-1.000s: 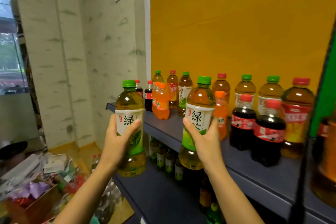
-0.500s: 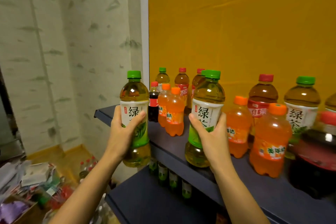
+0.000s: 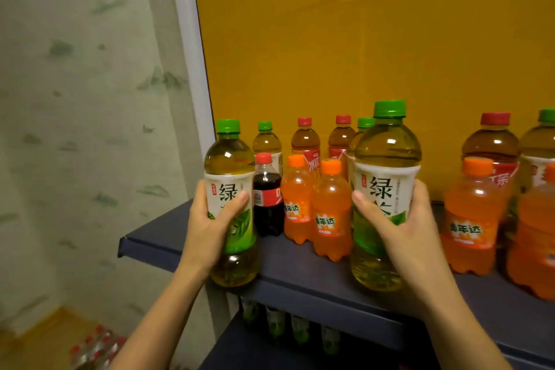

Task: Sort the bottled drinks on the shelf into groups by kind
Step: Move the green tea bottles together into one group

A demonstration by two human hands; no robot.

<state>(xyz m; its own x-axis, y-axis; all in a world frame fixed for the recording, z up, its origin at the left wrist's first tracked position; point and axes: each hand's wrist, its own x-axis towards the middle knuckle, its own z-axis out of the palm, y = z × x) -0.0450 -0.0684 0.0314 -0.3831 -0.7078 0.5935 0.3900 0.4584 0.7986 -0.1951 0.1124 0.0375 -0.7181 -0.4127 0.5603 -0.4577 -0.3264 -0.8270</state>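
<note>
The person is holding two green tea bottles upright, one in each of the hands. The left hand [image 3: 210, 228] is wrapping around the label of the left green tea bottle [image 3: 229, 165] at middle-left of the frame, with the thumb lying across the front. The right hand [image 3: 405, 231] is gripping the right green tea bottle [image 3: 387, 159], which is nearer the camera and right of centre. Both bottles are sitting at the front edge of the dark blue shelf [image 3: 300, 273]; I cannot tell whether they are touching it. Between them, a small cola bottle [image 3: 267, 201] and two orange soda bottles [image 3: 332, 219] are standing close together. Behind these, red-capped tea bottles [image 3: 304, 141] and a green-capped bottle [image 3: 265, 141] are lining the yellow back panel [image 3: 360, 39]. Another orange soda bottle [image 3: 471, 219] is standing toward the right edge.
</note>
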